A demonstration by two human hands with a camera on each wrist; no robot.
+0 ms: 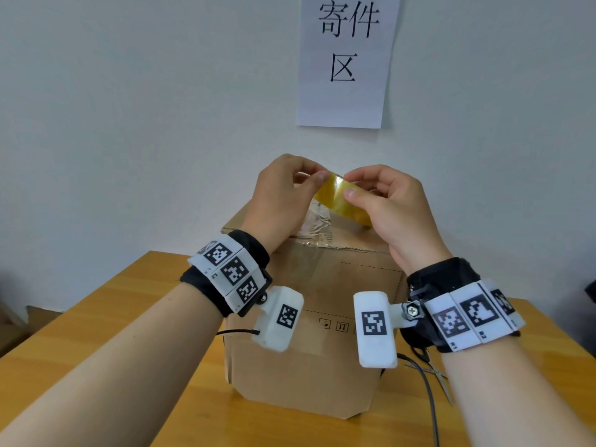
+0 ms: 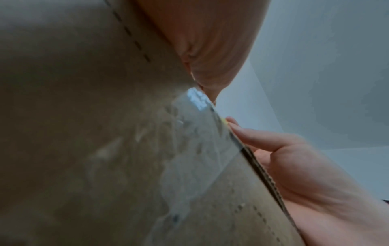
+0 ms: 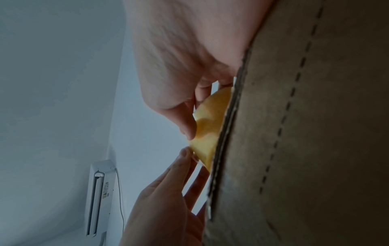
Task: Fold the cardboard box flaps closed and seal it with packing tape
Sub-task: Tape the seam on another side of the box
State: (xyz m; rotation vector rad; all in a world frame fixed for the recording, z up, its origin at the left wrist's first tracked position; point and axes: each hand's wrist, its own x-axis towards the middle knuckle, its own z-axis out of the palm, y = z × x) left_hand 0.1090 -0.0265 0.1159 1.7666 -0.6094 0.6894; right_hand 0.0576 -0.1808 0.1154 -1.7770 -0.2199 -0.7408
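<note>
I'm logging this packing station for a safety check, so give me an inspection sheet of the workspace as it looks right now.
Surface: wooden table, box standing on it.
Job's things: cardboard box, top flaps down, clear tape already over its near top edge; yellowish tape roll held above it.
Clutter: scissors lying on the table right of the box.
Grippers: left hand pinches the roll's left end; right hand holds the roll between thumb and fingers.
Cables: black cable running from the right wrist camera; a short one at the left wrist camera.
Surroundings: white wall with a paper sign; a white wall unit in the right wrist view.
</note>
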